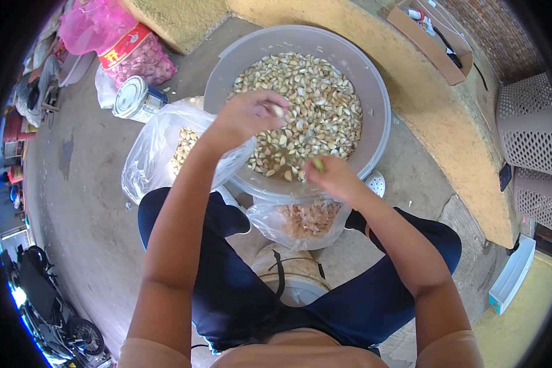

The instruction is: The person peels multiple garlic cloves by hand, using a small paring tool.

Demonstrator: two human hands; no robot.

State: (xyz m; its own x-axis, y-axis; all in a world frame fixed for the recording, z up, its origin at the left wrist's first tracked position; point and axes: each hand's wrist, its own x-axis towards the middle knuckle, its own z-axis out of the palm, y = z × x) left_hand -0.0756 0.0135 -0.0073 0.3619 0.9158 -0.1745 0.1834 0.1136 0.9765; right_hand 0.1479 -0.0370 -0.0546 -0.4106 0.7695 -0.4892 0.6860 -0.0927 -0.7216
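Note:
A wide grey tub [383, 122] stands in front of me, filled with garlic cloves [313, 92] in cloudy water. Over its left part, my left hand [245, 119] is closed, a pale garlic clove [278, 111] between its fingers. Near the tub's front side is my right hand [337, 178], its fingers closed round a small yellow-green object [318, 164] whose kind I cannot make out. Under my left forearm, a clear plastic bag [144, 162] contains peeled cloves [184, 147]. Another clear bag [264, 218] with brownish garlic skins [310, 218] sits against the tub's front, between my legs.
A blue-and-white can [135, 101] and a mesh sack of garlic [144, 61] stand at back left. The yellow ledge [435, 129] curves behind the tub, carrying a cardboard box [432, 55]. Perforated baskets [530, 129] stand right; a motorcycle [55, 300] is at lower left.

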